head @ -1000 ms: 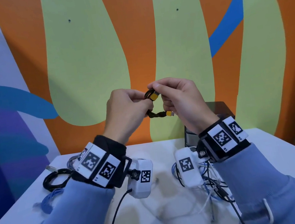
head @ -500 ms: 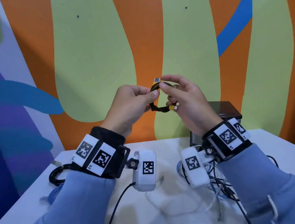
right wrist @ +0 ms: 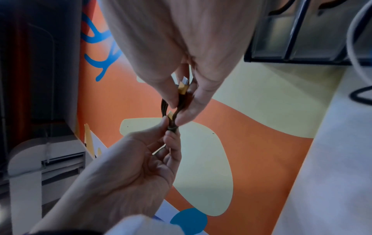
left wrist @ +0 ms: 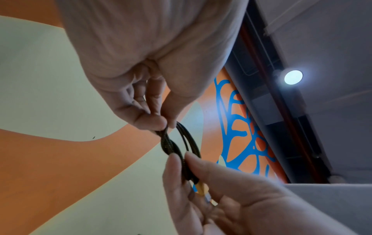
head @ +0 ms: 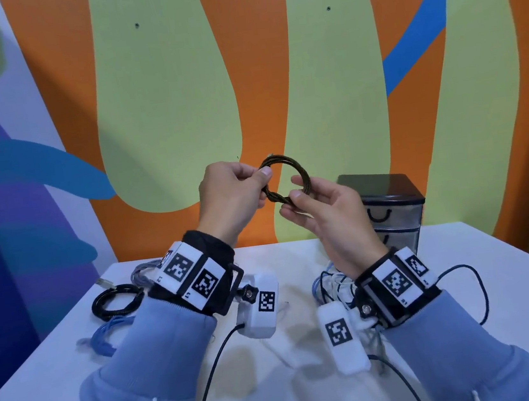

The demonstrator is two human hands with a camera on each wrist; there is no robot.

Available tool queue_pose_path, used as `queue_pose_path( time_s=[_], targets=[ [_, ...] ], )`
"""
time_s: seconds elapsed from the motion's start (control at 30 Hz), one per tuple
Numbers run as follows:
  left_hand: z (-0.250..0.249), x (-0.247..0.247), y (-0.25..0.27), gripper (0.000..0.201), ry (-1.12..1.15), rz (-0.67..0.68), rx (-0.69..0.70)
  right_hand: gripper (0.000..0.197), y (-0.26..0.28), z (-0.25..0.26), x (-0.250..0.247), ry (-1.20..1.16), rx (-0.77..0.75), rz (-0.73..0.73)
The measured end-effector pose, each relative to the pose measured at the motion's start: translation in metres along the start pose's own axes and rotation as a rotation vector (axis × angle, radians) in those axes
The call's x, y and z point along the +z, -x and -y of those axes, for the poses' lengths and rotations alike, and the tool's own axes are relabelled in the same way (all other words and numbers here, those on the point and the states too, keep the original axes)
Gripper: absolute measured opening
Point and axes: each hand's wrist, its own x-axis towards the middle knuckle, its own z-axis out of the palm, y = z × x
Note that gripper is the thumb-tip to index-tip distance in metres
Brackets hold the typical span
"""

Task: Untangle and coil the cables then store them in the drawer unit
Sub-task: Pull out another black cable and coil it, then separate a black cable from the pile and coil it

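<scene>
Now left hand and right hand both pinch a small coiled dark braided cable up above the table, drawer unit at far edge.

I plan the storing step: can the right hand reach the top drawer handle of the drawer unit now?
Probably yes: the top drawer handle lies just beyond the right hand, nothing between, but that hand pinches the coiled cable.
</scene>
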Motion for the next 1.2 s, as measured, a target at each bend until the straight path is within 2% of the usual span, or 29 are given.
queue_pose_path(
  time_s=[0.1, 0.13, 0.2, 0.3, 0.37, 0.43, 0.5, 0.57, 0.63, 0.73, 0.8, 0.87, 0.93, 1.0, 1.07, 1.13, 1.2],
  targets=[
    [0.004, -0.001, 0.014, 0.015, -0.109, -0.015, 0.075, 0.026, 0.009, -0.001, -0.008, 0.071, 0.039, 0.075],
    [0.006, -0.004, 0.019, 0.013, -0.180, -0.022, 0.102, 0.027, 0.012, 0.001, -0.014, 0.205, 0.057, 0.121],
    [0.009, -0.017, 0.024, 0.010, -0.326, -0.040, 0.125, 0.035, 0.017, 0.008, -0.029, 0.625, 0.077, 0.227],
    [0.012, -0.050, 0.019, 0.016, -0.469, -0.063, 0.111, 0.059, 0.019, 0.014, -0.055, 1.188, 0.107, 0.259],
    [0.013, -0.072, 0.012, 0.018, -0.577, -0.053, 0.078, 0.068, 0.016, 0.013, -0.067, 1.440, 0.214, 0.302],
    [0.017, -0.088, 0.009, 0.018, -0.723, 0.015, 0.012, 0.060, 0.015, 0.008, -0.070, 1.536, 0.363, 0.396],
    [0.027, -0.101, 0.008, 0.017, -0.868, 0.102, -0.063, 0.045, 0.018, 0.002, -0.068, 1.557, 0.411, 0.456],
    [0.043, -0.111, 0.007, 0.018, -0.990, 0.144, -0.117, 0.036, 0.022, -0.003, -0.064, 1.561, 0.381, 0.489],
    [0.061, -0.119, 0.006, 0.018, -1.062, 0.148, -0.186, 0.036, 0.023, -0.008, -0.063, 1.508, 0.375, 0.516],
    [0.081, -0.127, 0.006, 0.024, -1.159, 0.196, -0.310, 0.051, 0.021, -0.016, -0.063, 1.389, 0.392, 0.558],
    [0.089, -0.126, 0.012, 0.031, -1.271, 0.213, -0.345, 0.054, 0.022, -0.019, -0.060, 1.355, 0.418, 0.581],
    [0.091, -0.123, 0.017, 0.031, -1.354, 0.228, -0.355, 0.049, 0.024, -0.022, -0.059, 1.294, 0.432, 0.574],
    [0.089, -0.118, 0.019, 0.027, -1.399, 0.234, -0.326, 0.034, 0.026, -0.024, -0.058, 1.161, 0.405, 0.560],
    [0.081, -0.106, 0.021, 0.019, -1.355, 0.219, -0.246, 0.023, 0.026, -0.027, -0.056, 0.980, 0.323, 0.490],
    [0.068, -0.086, 0.025, 0.017, -1.188, 0.251, -0.122, 0.013, 0.025, -0.028, -0.052, 0.787, 0.244, 0.400],
    [0.055, -0.061, 0.033, 0.023, -0.940, 0.338, -0.042, 0.009, 0.024, -0.027, -0.047, 0.622, 0.178, 0.326],
    [0.045, -0.038, 0.041, 0.036, -0.678, 0.436, -0.052, 0.008, 0.024, -0.025, -0.044, 0.500, 0.130, 0.255]
  ],
)
